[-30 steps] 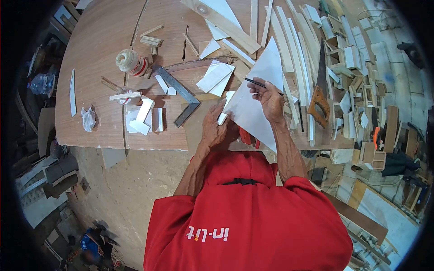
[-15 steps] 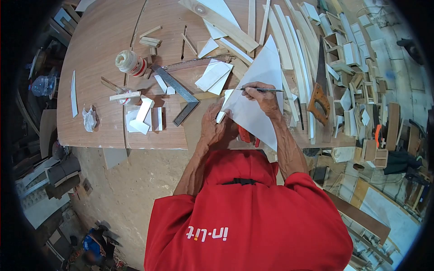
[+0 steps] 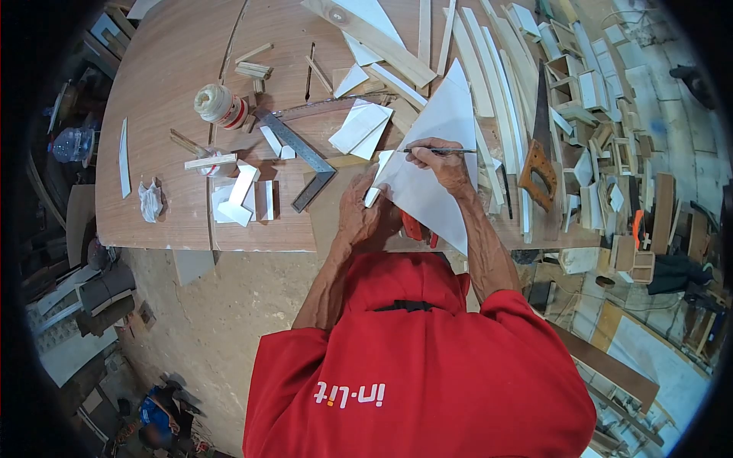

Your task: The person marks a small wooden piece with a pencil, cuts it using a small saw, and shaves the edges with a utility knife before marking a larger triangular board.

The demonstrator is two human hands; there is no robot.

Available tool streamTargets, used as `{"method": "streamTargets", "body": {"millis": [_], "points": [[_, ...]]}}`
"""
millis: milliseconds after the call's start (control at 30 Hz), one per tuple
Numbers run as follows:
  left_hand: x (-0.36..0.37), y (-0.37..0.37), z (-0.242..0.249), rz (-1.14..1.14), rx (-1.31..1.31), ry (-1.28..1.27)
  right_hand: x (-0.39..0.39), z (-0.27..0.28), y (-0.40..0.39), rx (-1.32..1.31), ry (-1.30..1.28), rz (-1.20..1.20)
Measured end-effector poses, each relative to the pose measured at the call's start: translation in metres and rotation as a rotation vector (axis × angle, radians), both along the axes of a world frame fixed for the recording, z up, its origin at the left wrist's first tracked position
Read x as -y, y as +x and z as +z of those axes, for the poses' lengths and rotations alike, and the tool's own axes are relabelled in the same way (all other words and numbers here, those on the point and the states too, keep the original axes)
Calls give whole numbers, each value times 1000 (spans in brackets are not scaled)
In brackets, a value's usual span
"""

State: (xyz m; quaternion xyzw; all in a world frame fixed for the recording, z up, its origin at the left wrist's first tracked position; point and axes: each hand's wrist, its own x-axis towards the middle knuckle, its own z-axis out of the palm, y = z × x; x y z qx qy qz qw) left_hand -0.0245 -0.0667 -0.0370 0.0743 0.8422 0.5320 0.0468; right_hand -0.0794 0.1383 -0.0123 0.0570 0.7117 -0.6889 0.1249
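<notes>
A large white triangular panel [image 3: 439,164] lies on the wooden workbench [image 3: 168,114]. My right hand [image 3: 443,164] rests on the panel and grips a pencil [image 3: 437,151] lying almost level, tip pointing left near the panel's left edge. My left hand [image 3: 365,214] presses a small white strip [image 3: 379,177] against that left edge and steadies the panel. A red-handled tool [image 3: 416,229] shows just under the panel near my left hand.
A steel try square [image 3: 301,156], a glue jar [image 3: 220,105], white offcuts [image 3: 244,195] and folded white pieces [image 3: 363,128] lie left of the panel. A hand saw [image 3: 540,153] and long wooden strips [image 3: 496,76] lie to the right. Small wooden boxes crowd the far right.
My right hand swung the pencil from a slanted hold to nearly level and moved it slightly left on the panel. The left hand stayed put.
</notes>
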Motion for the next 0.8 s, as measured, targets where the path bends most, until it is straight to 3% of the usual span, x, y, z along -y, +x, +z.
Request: {"method": "streamTargets", "body": {"millis": [800], "points": [[-1,0,1,12,3,25,-3,1,-3,25,-11,31]]}}
